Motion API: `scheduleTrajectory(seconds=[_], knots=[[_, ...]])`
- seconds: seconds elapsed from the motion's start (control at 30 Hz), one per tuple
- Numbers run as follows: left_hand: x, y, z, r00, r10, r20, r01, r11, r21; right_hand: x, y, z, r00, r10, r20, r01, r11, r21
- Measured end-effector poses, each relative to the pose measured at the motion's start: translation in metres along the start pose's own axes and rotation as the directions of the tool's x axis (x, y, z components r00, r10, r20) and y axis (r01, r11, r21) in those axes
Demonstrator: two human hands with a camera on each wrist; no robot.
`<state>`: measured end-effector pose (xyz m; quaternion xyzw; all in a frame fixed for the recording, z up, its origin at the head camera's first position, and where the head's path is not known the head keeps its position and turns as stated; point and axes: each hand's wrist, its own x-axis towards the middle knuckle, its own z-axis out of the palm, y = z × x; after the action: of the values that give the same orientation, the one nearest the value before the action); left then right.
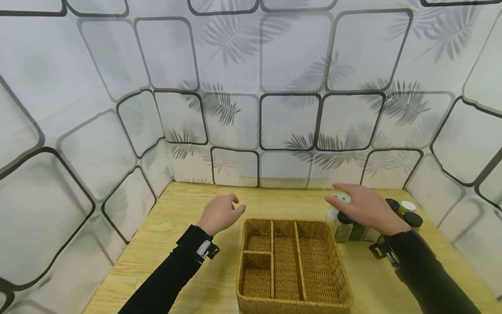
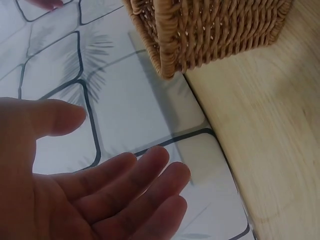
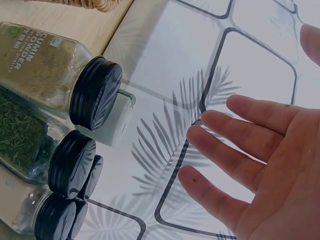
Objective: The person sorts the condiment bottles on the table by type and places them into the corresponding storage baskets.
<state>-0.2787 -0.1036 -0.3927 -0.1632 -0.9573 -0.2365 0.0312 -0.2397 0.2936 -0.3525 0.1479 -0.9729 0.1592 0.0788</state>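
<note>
My left hand [image 1: 220,214] hovers left of the wicker basket [image 1: 272,261], holding nothing, its fingers relaxed in the left wrist view. The basket stands on the table and is split by woven dividers into several compartments, all bare inside. Over a group of jars at the basket's right, my right hand [image 1: 368,208] is raised with fingers and thumb spread. In the right wrist view a cumin powder jar [image 3: 42,70] with a black lid lies nearest the basket, and a jar of green dried herbs [image 3: 22,135] is beside it. My right hand partly hides the jars in the head view.
The wooden table [image 1: 196,196] ends against a white curtain [image 1: 290,122] printed with dark rounded squares and leaves. Other jars stand at the right, one with a white lid [image 1: 408,206] and one with a black lid [image 1: 413,219].
</note>
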Motion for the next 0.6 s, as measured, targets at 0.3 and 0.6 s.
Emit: scheduleTrajectory(seconds=[0.3,0.6], knots=[[-0.007,-0.005,0.009,0.999,-0.001,0.037,0.002,1.0,-0.013,-0.012,-0.003,0.003,1.0,-0.009,-0.022,0.009,1.0,-0.008],[-0.011,-0.008,0.018,0.997,0.044,0.07,-0.044,0.999,-0.01,-0.02,-0.006,0.001,0.997,-0.034,-0.067,0.031,0.999,-0.039]])
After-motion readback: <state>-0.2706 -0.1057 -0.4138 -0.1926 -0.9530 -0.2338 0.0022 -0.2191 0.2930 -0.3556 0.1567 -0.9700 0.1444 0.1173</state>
